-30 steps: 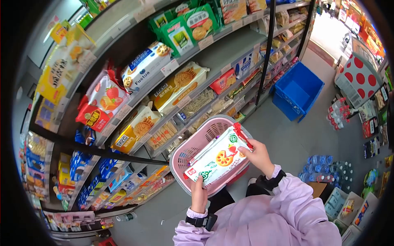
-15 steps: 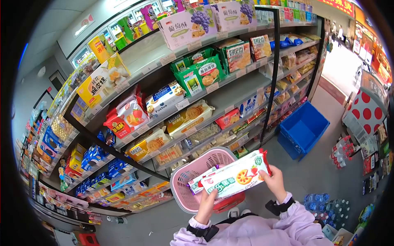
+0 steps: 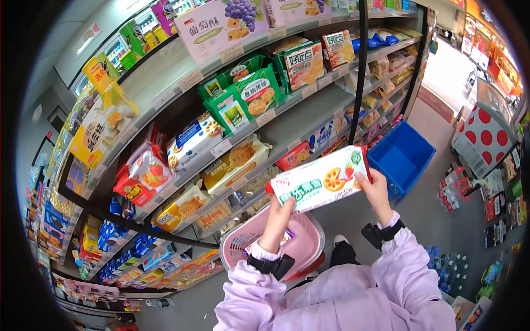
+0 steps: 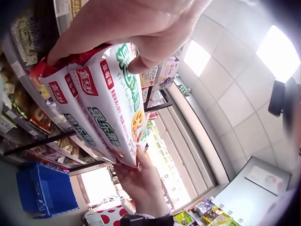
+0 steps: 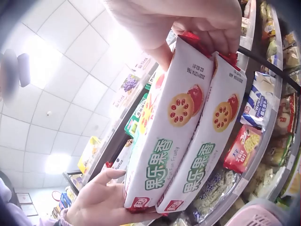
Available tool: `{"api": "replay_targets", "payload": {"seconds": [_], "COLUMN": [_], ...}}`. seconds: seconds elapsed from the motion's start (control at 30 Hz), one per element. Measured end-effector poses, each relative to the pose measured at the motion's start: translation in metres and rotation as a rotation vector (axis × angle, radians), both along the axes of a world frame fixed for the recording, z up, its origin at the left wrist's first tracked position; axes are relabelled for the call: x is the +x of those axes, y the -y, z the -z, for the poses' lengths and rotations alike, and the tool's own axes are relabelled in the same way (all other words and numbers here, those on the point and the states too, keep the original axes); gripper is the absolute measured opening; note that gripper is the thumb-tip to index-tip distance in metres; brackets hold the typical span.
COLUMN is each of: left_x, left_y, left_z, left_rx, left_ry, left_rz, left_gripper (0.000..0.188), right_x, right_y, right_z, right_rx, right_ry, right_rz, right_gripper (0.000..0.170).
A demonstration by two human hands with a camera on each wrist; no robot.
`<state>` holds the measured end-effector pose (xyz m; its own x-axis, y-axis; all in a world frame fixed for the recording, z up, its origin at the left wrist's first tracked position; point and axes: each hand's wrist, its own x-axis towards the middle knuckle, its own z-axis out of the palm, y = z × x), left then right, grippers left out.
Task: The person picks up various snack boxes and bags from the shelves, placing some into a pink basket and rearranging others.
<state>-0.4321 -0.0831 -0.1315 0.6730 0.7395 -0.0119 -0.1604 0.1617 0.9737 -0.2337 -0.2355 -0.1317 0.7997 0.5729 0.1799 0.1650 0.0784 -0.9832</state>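
Two white biscuit packs (image 3: 320, 182) with red ends, stacked flat against each other, are held up over the far side of a pink basket (image 3: 309, 240). My left hand (image 3: 277, 223) grips their left end, thumb on the top face. At the other end my right hand (image 3: 377, 194) holds them, its thumb near the strawberry picture. The right wrist view shows the sides of the upper pack (image 5: 164, 155) and the lower pack (image 5: 202, 160), pressed together. Inside the basket lies a purple-and-white packet (image 3: 287, 236), partly hidden by my left wrist.
Shelves ahead carry red strawberry packs (image 3: 144, 174), green cracker bags (image 3: 247, 102) and yellow biscuit packs (image 3: 236, 163). A bare stretch of shelf (image 3: 298, 124) lies behind the held packs. On the floor to the right stand a blue crate (image 3: 406, 157) and bottle packs (image 3: 450, 270).
Both hands have raised the biscuit packs from over the basket, up and forward toward the shelves. The purple-and-white packet stays in the basket. The head view has shifted.
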Motion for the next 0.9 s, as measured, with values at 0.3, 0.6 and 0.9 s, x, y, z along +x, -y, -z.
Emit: {"api": "replay_targets", "payload": {"seconds": [0.3, 0.6, 0.9], "left_x": [0.130, 0.161, 0.150], "left_y": [-0.101, -0.142, -0.241], "left_z": [-0.016, -0.029, 0.079], "left_rx": [-0.024, 0.004, 0.499], "left_ry": [-0.041, -0.334, -0.704], "left_rz": [-0.049, -0.193, -0.260], "left_gripper": [0.032, 0.039, 0.035], "right_x": [0.161, 0.232, 0.250], "right_y": [-0.129, -0.216, -0.288], "right_z": [0.001, -0.012, 0.042], "right_rx": [-0.035, -0.205, -0.081], "right_ry": [0.050, 0.121, 0.305], "right_rz": [-0.165, -0.323, -0.285], "right_gripper": [0.032, 0.035, 0.030]}}
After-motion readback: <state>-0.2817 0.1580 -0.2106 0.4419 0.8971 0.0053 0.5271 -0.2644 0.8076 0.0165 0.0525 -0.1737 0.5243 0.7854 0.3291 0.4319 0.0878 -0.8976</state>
